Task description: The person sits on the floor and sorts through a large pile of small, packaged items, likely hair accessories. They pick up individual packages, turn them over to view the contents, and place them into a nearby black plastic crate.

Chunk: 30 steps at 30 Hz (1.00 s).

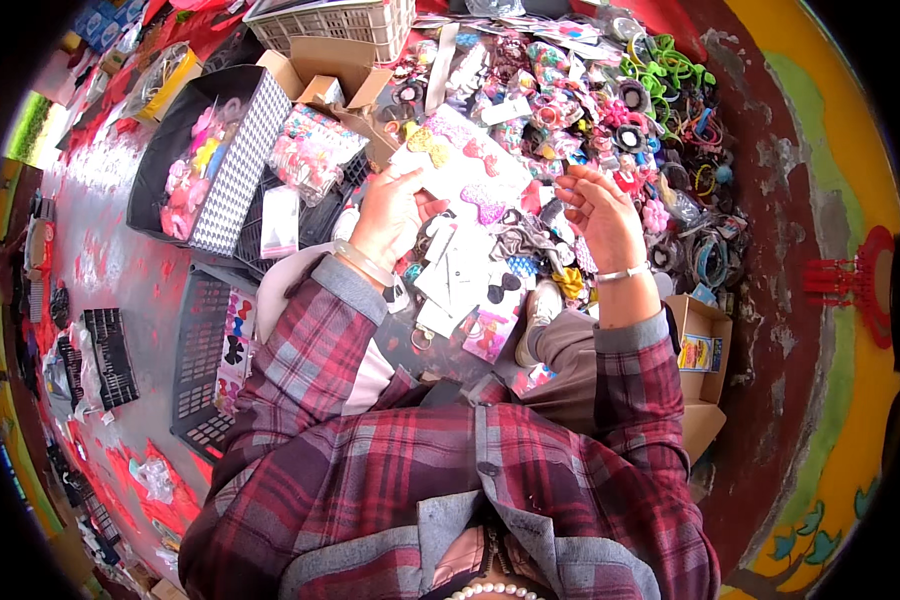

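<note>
My left hand (390,215) is closed on the left edge of a white card (452,184), its thumb toward the card's lower side. Glittery bows sit on the card: a gold bow (430,148), a red bow (482,157) and a purple bow (485,203). To the right of the card, my right hand (605,220) hovers with half-curled fingers apart, and I see nothing held in it. Below the card lie several white cards (453,275) in a loose stack, with grey fabric hair ties (525,237) beside them.
A big heap of packaged hair accessories (560,95) spreads ahead, with green hairbands (665,75) at its right. On the left stand a houndstooth box (240,165), an open cardboard box (335,65) and a grey plastic basket (205,345). A cardboard box (707,325) sits near my right forearm.
</note>
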### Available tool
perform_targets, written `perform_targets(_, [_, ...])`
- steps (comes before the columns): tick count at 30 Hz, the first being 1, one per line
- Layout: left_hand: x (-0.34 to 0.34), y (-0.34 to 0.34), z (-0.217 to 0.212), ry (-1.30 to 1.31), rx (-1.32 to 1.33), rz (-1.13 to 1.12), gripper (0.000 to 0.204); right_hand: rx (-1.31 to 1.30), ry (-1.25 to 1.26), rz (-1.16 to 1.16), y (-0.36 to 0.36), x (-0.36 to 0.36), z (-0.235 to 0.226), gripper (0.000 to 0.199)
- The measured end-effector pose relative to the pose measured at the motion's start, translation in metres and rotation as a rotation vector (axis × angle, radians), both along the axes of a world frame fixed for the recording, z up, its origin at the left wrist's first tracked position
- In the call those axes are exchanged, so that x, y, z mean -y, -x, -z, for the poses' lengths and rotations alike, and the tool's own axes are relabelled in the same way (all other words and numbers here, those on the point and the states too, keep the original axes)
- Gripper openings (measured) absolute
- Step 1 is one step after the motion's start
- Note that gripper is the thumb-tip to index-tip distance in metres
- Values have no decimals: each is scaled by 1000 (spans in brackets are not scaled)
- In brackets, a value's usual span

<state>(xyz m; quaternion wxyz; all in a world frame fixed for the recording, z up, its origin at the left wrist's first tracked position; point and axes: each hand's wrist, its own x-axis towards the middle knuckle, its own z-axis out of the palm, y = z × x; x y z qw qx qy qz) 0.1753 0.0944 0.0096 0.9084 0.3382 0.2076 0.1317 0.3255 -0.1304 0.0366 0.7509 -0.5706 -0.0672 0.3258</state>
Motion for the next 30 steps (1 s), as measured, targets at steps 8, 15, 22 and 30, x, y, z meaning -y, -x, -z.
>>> perform_targets(8, [6, -7, -12, 44, 124, 62, 25, -64, -102, -151, 17, -6, -18, 44])
perform_targets(15, [10, -11, -11, 67, 152, 80, 28, -227, -291, -312, 31, -18, -7, 34])
perform_targets(22, [4, -11, -3, 109, 173, 61, 23, -10, -222, -147, 34, -20, -10, 5])
perform_targets(30, [11, -14, 2, 284, 116, 293, 31, 1218, 229, 91, 42, -23, -30, 12])
